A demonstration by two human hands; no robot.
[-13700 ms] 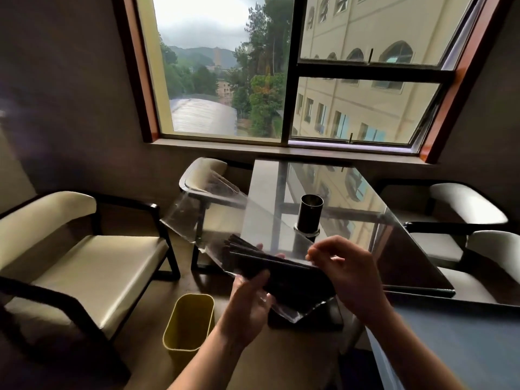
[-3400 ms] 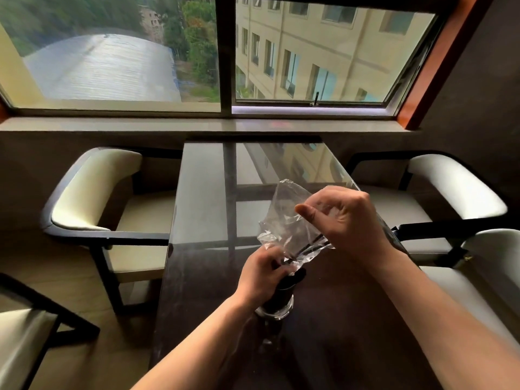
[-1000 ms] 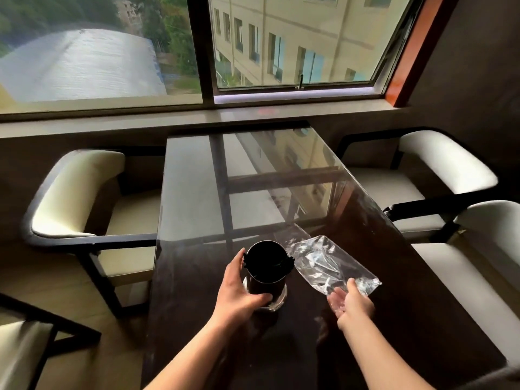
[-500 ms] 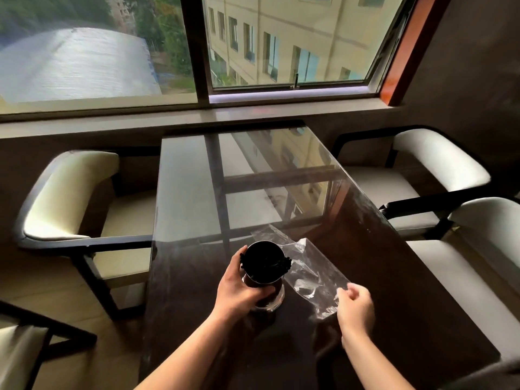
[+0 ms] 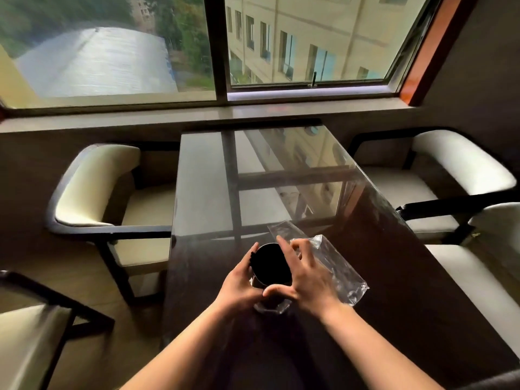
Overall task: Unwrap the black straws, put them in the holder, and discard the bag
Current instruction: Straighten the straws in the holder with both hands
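Observation:
The black cylindrical holder point(image 5: 271, 267) stands on the dark table near its front edge. The black straws point(image 5: 253, 256) fill it as a dark mass, with a few ends showing at the left rim. My left hand point(image 5: 239, 284) grips the holder's left side. My right hand point(image 5: 305, 275) cups its right side, thumb at the front and index finger stretched past the rim. The empty clear plastic bag point(image 5: 337, 270) lies crumpled on the table just right of the holder, partly under my right fingers.
The glossy table point(image 5: 394, 305) reflects the window and runs back to the sill point(image 5: 253, 111). Cream armchairs with dark frames stand at the left point(image 5: 95, 187), the right point(image 5: 455, 164), the near left point(image 5: 28, 339) and the near right point(image 5: 489, 277).
My right hand has let go of the bag and moved left onto the holder. The bag now rests on the table. My left hand has stayed on the holder.

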